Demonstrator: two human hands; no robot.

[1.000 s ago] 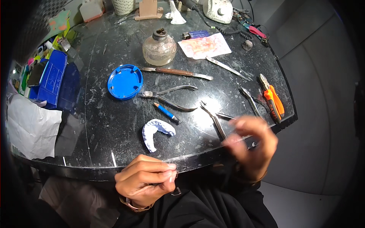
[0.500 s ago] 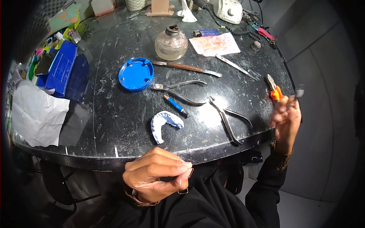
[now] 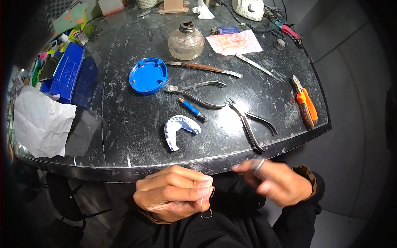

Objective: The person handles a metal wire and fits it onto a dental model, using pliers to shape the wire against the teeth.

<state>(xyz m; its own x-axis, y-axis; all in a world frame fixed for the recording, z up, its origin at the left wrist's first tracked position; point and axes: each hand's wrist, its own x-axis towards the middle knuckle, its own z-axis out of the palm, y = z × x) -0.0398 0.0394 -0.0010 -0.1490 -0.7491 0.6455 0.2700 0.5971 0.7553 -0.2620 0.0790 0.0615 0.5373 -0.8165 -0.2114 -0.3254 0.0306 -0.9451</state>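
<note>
My left hand [image 3: 175, 198] is below the table's near edge, its fingers pinched on a thin bent wire [image 3: 205, 206] that ends in a small loop. My right hand [image 3: 277, 186] is blurred just to the right of it, closed on a small metal plier whose grey tip [image 3: 257, 165] points toward the left hand. A white and blue dental cast [image 3: 180, 127] lies on the black table [image 3: 124, 136] just beyond my left hand. Steel pliers [image 3: 248, 124] lie to the cast's right.
Further back lie a blue pencil [image 3: 192, 109], another pair of pliers [image 3: 196, 93], a blue round lid [image 3: 148, 76], a wood-handled knife [image 3: 204, 68] and a glass spirit lamp [image 3: 186, 39]. Orange-handled cutters [image 3: 306, 103] lie at the right edge, a blue box [image 3: 66, 76] and white paper [image 3: 41, 124] at left.
My right hand reached to the table's right side, lifted the small pliers that lay beside the orange cutters, and came down next to my left hand. The left hand kept the wire.
</note>
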